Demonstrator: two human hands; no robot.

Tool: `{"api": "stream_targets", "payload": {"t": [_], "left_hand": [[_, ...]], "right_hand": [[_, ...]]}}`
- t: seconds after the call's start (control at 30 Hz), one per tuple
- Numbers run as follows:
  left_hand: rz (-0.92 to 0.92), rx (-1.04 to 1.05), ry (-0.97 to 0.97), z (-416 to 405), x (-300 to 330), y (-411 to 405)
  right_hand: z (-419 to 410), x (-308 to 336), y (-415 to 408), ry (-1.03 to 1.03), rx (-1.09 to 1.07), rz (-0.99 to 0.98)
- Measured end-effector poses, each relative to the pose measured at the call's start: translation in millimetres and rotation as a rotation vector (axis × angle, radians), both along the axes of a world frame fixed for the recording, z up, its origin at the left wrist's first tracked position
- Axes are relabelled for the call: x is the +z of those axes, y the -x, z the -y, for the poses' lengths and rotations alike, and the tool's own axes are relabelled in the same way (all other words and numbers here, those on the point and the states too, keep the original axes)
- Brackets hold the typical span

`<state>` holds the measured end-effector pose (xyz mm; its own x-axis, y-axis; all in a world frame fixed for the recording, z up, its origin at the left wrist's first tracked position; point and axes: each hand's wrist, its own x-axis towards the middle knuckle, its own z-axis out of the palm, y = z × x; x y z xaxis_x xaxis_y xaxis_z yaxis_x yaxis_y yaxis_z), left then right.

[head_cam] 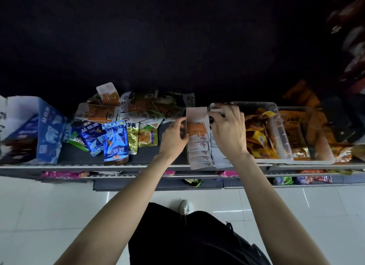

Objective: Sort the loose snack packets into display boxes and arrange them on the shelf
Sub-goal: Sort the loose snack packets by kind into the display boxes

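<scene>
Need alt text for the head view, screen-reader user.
Seen from above, a left hand and right hand hold a narrow display box of stacked snack packets on a shelf. Loose packets lie to its left, a clear bin of snacks to its right.

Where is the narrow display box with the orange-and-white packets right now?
In the head view, the display box sits mid-shelf between the left hand and right hand, just left of the clear bin.
</scene>
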<state>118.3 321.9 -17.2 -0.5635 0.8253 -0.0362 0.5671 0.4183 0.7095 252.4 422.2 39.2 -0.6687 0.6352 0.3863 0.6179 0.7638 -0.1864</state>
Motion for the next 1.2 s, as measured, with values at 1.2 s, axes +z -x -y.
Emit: {"api": "stream_targets", "payload": {"t": [1.2], "left_hand": [[-0.327, 0.198, 0.419, 154, -52, 124]], "right_hand": [[113, -105, 150, 0.315, 0.114, 0.709]]}}
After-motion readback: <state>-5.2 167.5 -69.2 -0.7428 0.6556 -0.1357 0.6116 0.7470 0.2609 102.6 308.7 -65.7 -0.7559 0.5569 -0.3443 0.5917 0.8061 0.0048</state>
